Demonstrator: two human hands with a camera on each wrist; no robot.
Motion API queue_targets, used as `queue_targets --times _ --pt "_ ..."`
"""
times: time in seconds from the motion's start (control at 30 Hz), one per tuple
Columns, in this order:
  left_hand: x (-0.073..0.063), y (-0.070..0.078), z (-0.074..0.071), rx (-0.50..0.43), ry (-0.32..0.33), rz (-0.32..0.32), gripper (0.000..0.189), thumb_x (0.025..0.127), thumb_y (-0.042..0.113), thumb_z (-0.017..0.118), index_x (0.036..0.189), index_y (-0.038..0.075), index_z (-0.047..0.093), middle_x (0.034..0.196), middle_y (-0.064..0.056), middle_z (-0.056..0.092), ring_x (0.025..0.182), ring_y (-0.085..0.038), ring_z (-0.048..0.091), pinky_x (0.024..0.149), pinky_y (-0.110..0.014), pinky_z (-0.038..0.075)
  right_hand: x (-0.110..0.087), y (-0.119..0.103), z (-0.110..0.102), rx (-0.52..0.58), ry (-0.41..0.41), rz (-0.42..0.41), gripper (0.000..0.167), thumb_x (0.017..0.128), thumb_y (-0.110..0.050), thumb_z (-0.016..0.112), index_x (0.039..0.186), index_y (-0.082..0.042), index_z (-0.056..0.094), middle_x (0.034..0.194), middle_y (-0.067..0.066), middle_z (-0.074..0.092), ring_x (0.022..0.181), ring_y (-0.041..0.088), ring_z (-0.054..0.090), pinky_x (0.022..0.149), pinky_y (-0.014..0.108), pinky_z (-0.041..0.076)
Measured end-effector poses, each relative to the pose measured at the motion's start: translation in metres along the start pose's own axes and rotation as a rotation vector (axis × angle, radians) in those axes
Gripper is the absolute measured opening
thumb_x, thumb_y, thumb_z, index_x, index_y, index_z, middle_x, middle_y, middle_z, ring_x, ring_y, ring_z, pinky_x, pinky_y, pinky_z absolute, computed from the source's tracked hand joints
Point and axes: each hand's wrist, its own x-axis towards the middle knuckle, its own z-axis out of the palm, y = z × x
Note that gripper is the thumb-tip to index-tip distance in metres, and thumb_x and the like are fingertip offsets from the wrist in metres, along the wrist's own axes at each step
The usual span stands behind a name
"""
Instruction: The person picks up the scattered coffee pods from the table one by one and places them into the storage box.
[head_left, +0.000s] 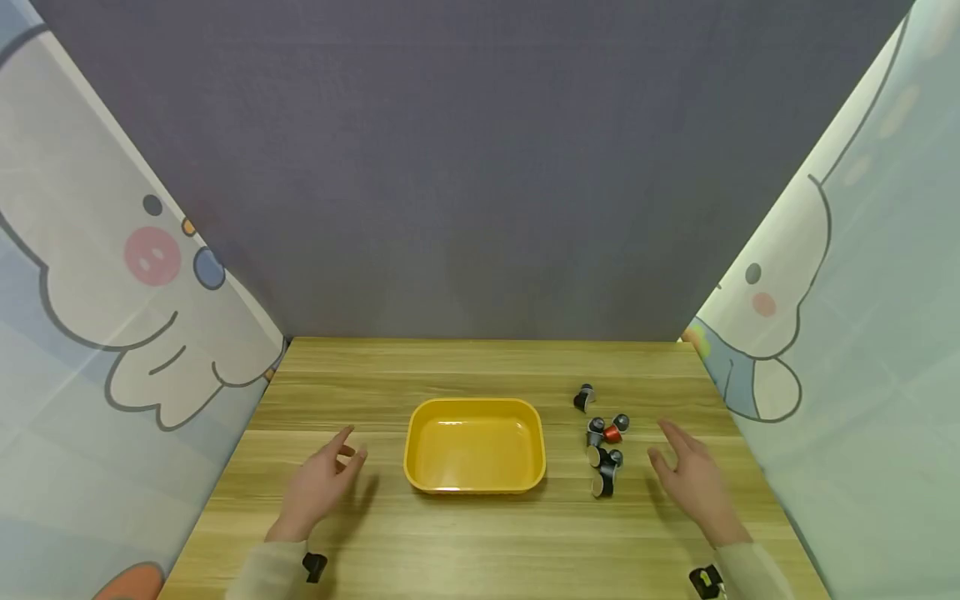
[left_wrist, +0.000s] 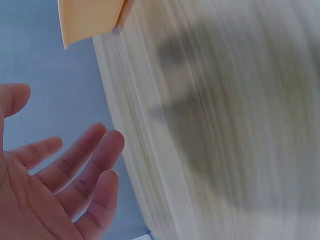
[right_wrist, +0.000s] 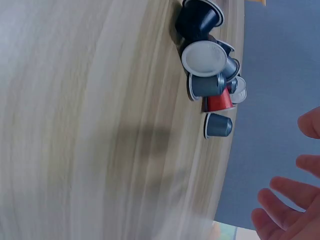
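A yellow rectangular tray [head_left: 475, 483] sits in the middle of the wooden table. To its right lies a loose group of coffee capsules, several black [head_left: 606, 482] or grey [right_wrist: 218, 125] and one red [head_left: 612, 434]. My left hand [head_left: 318, 486] hovers left of the tray, fingers relaxed, holding nothing. To the right of the capsules, my right hand [head_left: 693, 479] is held above the table with its fingers spread and apart from them. In the left wrist view a corner of the tray [left_wrist: 90, 20] shows at the top.
The wooden table [head_left: 465, 550] ends at a dark grey upright panel [head_left: 480, 183] behind. Cartoon-printed cloths hang at the left [head_left: 97, 333] and right [head_left: 847, 400] sides. Each wrist carries a small black device, at the left [head_left: 315, 567] and the right [head_left: 705, 581].
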Motion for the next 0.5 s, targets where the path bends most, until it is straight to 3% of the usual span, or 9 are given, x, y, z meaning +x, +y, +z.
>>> queue_targets --times 0.17,0.27,0.37,0.43,0.5 --pt "-0.003 0.007 0.012 -0.069 -0.002 -0.014 0.069 0.100 0.055 0.050 0.149 0.006 0.045 0.108 -0.006 0.070 0.082 -0.014 0.067 0.062 -0.033 0.052 -0.003 -0.002 0.006 0.026 0.001 0.023 0.056 0.097 -0.020 0.066 0.143 0.005 0.047 0.138 0.032 0.050 0.119 0.054 0.048 0.095 0.067 0.038" --pt "-0.007 0.013 0.019 -0.145 -0.002 -0.031 0.065 0.101 0.050 0.054 0.149 0.007 0.046 0.101 -0.003 0.070 0.081 -0.014 0.066 0.062 -0.033 0.051 -0.007 -0.005 0.012 0.033 0.022 0.046 0.053 0.097 -0.019 0.066 0.142 0.003 0.049 0.134 0.031 0.053 0.083 0.039 0.062 0.087 0.063 0.045" --pt "-0.010 0.019 0.026 -0.237 -0.012 -0.053 0.061 0.101 0.043 0.057 0.148 0.007 0.046 0.092 0.001 0.070 0.076 -0.013 0.063 0.062 -0.030 0.048 -0.013 -0.010 0.020 0.078 0.029 0.069 0.051 0.097 -0.017 0.066 0.141 0.003 0.051 0.128 0.032 0.057 0.049 0.015 0.047 0.067 0.048 0.050" --pt "-0.011 0.023 0.031 -0.282 -0.018 -0.060 0.058 0.101 0.037 0.060 0.148 0.006 0.046 0.086 0.003 0.069 0.071 -0.011 0.060 0.060 -0.029 0.046 -0.017 -0.013 0.025 0.119 0.014 0.092 0.050 0.097 -0.017 0.065 0.141 0.003 0.051 0.125 0.033 0.058 0.041 0.008 0.039 0.056 0.038 0.045" --pt "-0.011 0.027 0.037 -0.300 -0.017 -0.053 0.055 0.101 0.032 0.061 0.147 0.005 0.047 0.083 0.003 0.069 0.066 -0.010 0.057 0.059 -0.028 0.044 -0.021 -0.016 0.029 0.150 0.008 0.115 0.049 0.097 -0.015 0.065 0.140 0.003 0.052 0.121 0.033 0.060 0.047 0.010 0.050 0.053 0.034 0.044"
